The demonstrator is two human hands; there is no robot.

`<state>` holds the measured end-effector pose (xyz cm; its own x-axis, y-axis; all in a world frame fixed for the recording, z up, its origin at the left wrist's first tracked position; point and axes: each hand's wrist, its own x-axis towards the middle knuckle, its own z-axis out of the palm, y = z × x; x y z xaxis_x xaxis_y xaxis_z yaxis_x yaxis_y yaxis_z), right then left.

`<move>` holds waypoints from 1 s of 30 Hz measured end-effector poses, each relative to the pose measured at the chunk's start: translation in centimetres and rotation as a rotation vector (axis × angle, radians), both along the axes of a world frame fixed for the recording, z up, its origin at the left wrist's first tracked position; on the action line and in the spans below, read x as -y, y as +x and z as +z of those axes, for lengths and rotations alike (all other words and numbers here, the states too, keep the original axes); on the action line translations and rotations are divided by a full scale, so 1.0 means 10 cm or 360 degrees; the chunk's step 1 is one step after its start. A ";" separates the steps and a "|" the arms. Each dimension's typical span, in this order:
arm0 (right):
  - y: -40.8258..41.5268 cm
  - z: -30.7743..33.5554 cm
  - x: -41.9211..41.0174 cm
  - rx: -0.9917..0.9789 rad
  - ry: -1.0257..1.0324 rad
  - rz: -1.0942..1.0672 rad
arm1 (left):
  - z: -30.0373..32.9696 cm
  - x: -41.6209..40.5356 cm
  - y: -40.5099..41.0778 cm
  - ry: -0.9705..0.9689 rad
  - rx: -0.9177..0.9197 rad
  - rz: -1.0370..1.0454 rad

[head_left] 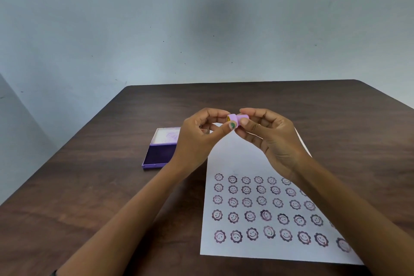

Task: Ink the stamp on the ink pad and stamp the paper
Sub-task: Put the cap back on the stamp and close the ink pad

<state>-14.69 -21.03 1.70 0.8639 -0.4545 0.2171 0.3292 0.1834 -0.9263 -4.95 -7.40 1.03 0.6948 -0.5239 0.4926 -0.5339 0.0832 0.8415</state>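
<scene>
Above bench [94, 186] centre | stamp [238, 119] in the grip of both hands, left hand [197, 139], right hand [272, 139], off the paper [235, 159] | ink pad [159, 156] open at 9 o'clock | five rows printed, top half bare | likely re-inking next

We hold the small lilac stamp [235, 119] between both hands, left hand [197, 139] and right hand [272, 139], above the table [89, 186]. Open ink pad [159, 155] lies left of the paper [226, 246], which bears rows of smiley-flower prints [253, 233].
</scene>
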 end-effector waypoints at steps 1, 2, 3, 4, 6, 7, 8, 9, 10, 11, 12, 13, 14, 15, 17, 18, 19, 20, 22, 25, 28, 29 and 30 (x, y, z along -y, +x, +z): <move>0.00 -0.01 -0.01 -0.0017 -0.0038 -0.0014 | 0.00 -0.01 0.01 0.0037 0.0009 -0.0006; 0.00 -0.03 -0.01 -0.0041 -0.0080 -0.0046 | 0.00 -0.02 0.03 0.0098 0.0038 -0.0028; 0.01 -0.04 -0.01 -0.0070 -0.0122 -0.0091 | 0.00 -0.03 0.05 0.0186 0.0096 -0.0055; 0.01 -0.07 -0.01 -0.0103 -0.0158 -0.0134 | 0.02 -0.06 0.08 0.0298 0.0181 -0.0071; 0.03 -0.13 -0.01 -0.0178 -0.0187 -0.0182 | 0.05 -0.13 0.17 0.0501 0.0339 -0.0016; 0.03 -0.16 0.00 -0.0221 -0.0183 -0.0183 | 0.06 -0.18 0.23 0.0552 0.0357 0.0033; 0.04 -0.19 0.01 -0.0263 -0.0179 -0.0175 | 0.08 -0.25 0.29 0.0571 0.0330 0.0073; 0.04 -0.22 0.01 -0.0302 -0.0184 -0.0166 | 0.10 -0.31 0.36 0.0581 0.0287 0.0106; 0.04 -0.25 0.02 -0.0337 -0.0202 -0.0163 | 0.10 -0.39 0.43 0.0598 0.0249 0.0129; 0.04 -0.26 0.03 -0.0362 -0.0232 -0.0168 | 0.09 -0.46 0.50 0.0636 0.0230 0.0147; 0.04 -0.27 0.04 -0.0379 -0.0267 -0.0174 | 0.07 -0.55 0.56 0.0691 0.0221 0.0166; 0.04 -0.27 0.05 -0.0392 -0.0303 -0.0174 | 0.04 -0.64 0.61 0.0745 0.0205 0.0195; 0.04 -0.27 0.05 -0.0405 -0.0343 -0.0165 | 0.00 -0.73 0.65 0.0782 0.0174 0.0234; 0.04 -0.27 0.06 -0.0419 -0.0382 -0.0148 | -0.03 -0.82 0.69 0.0805 0.0135 0.0276; 0.04 -0.27 0.07 -0.0443 -0.0421 -0.0102 | -0.10 -0.98 0.74 0.0860 0.0072 0.0331; 0.04 -0.28 0.08 -0.0451 -0.0428 -0.0081 | -0.12 -1.04 0.76 0.0883 0.0034 0.0330; 0.04 -0.27 0.09 -0.0457 -0.0438 -0.0063 | -0.13 -1.08 0.77 0.0895 -0.0019 0.0306; 0.03 -0.27 0.09 -0.0459 -0.0450 -0.0041 | -0.13 -1.12 0.77 0.0906 -0.0086 0.0266; 0.00 -0.26 0.11 -0.0458 -0.0452 0.0014 | -0.13 -1.15 0.76 0.0998 -0.0183 0.0188; -0.07 -0.24 0.16 -0.0461 -0.0435 0.0077 | -0.12 -1.16 0.74 0.1226 -0.0167 0.0106; -0.16 -0.24 0.26 -0.0445 -0.0403 0.0116 | -0.10 -1.18 0.72 0.1257 -0.0216 -0.0007; -0.19 -0.23 0.29 -0.0440 -0.0397 0.0121 | -0.09 -1.19 0.72 0.1254 -0.0229 -0.0036; -0.22 -0.23 0.33 -0.0440 -0.0392 0.0117 | -0.08 -1.19 0.71 0.1261 -0.0235 -0.0054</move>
